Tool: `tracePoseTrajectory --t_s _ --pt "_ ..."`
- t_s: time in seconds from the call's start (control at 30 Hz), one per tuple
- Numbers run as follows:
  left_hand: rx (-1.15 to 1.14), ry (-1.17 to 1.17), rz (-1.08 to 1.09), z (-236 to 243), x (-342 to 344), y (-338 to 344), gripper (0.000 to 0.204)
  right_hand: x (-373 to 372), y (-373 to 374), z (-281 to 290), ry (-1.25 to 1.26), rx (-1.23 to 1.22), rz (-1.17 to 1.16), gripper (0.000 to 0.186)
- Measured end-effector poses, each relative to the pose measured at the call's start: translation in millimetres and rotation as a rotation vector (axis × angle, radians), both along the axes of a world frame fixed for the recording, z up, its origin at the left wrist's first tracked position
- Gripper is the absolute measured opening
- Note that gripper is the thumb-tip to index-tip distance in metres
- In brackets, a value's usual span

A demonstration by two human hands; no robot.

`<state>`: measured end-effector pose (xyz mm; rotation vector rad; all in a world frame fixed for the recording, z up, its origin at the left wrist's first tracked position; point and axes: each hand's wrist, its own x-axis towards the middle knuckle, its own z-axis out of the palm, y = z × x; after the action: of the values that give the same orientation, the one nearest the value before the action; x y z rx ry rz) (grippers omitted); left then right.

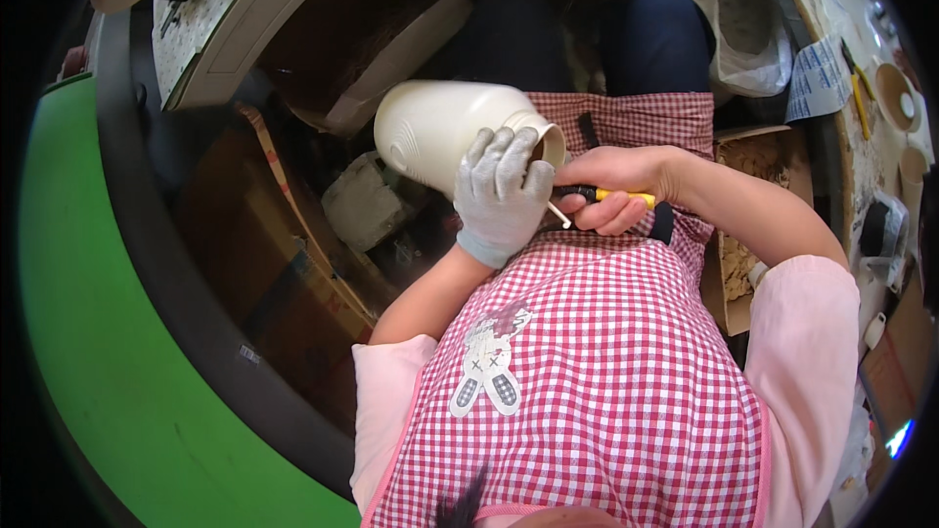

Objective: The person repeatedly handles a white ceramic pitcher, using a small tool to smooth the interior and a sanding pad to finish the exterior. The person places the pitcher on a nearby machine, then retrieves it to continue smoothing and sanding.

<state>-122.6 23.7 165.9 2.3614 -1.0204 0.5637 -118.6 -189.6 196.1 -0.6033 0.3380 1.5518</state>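
Observation:
A cream-white plastic jar (440,122) lies on its side over my lap, its round open mouth (555,145) turned to the right. My left hand (504,186), in a pale grey glove, wraps its fingers over the shoulder and neck of the jar. Bare, my right hand (616,186) grips a hand tool with a yellow-and-black handle (626,198) close beside the mouth. The tool's working end is hidden by my hands. A thin white strip (561,216) sticks out between the two hands; I cannot tell what it belongs to.
A green surface with a dark edge (98,284) curves along the left. On the right, a cardboard box (738,284) holds tan scraps, below a workbench (831,0) with yellow-handled pliers (861,103). A clear plastic bag (748,59) hangs by my knee.

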Motion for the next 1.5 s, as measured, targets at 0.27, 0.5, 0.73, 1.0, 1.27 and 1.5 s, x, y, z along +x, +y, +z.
tracePoseTrajectory --t_s 0.27,0.5,0.73,1.0,1.27,1.5 --pt "-0.39 -0.365 0.247 8 101 24 0.047 20 42 47 -0.425 -0.097 -0.41 0.049" --pt "-0.397 -0.356 0.163 28 159 50 0.08 13 -31 73 -0.516 -0.36 -0.71 0.049" --pt "-0.401 -0.31 0.321 48 147 53 0.075 3 -145 47 -0.988 -0.999 -1.05 0.037" --pt "-0.987 0.153 0.375 105 133 74 0.034 40 -403 12 -1.292 -2.627 0.167 0.037" --pt "-0.99 0.608 0.413 95 113 62 0.035 57 -344 -20 -1.76 -1.98 -0.536 0.029" --pt "-0.862 0.725 0.289 91 103 32 0.034 101 -423 -288 -0.943 -2.213 0.006 0.052"
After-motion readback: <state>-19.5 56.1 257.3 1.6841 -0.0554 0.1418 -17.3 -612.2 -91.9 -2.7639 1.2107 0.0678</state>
